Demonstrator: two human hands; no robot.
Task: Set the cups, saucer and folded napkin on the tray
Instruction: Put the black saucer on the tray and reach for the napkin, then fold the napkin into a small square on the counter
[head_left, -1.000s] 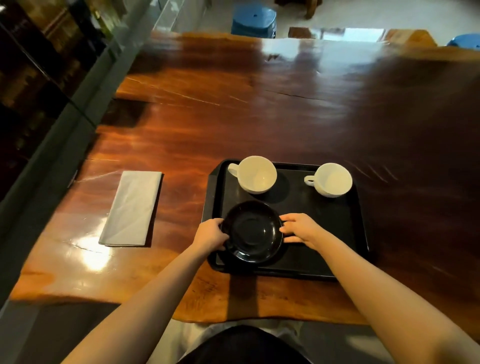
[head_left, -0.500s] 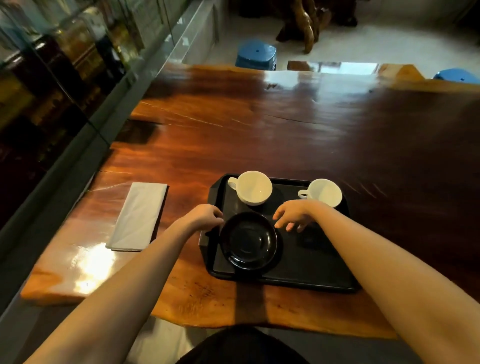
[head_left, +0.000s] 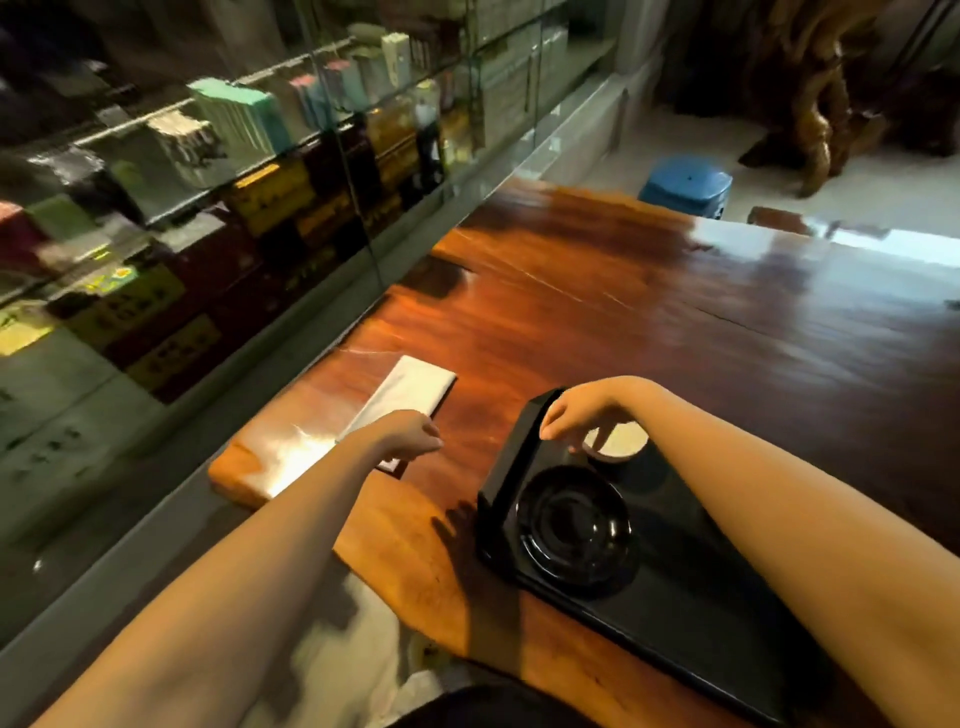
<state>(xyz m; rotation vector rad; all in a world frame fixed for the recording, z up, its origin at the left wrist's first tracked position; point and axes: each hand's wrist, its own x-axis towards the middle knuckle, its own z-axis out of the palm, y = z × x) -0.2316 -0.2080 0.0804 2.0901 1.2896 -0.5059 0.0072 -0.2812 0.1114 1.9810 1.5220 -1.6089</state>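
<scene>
A black tray (head_left: 497, 467) lies on the wooden table (head_left: 649, 322). In its near left part sits a black saucer (head_left: 574, 525). Behind the saucer stands a white cup (head_left: 623, 446), partly covered by my right hand (head_left: 576, 421), which hovers over the tray's far left corner with fingers apart and pointing down. My right forearm hides the second cup. A folded grey napkin (head_left: 413, 392) rests on the table left of the tray. My left hand (head_left: 410, 435) is over the napkin's near end, fingers loosely curled, holding nothing that I can see.
A glass display cabinet (head_left: 260, 208) full of boxes runs along the table's left edge. Past the far end of the table are a blue stool (head_left: 685, 186) and a carved wooden root piece (head_left: 821, 104).
My view has swung left. My left hand has left the saucer and moved left to the napkin. My right hand has lifted off the saucer toward the tray's far left corner.
</scene>
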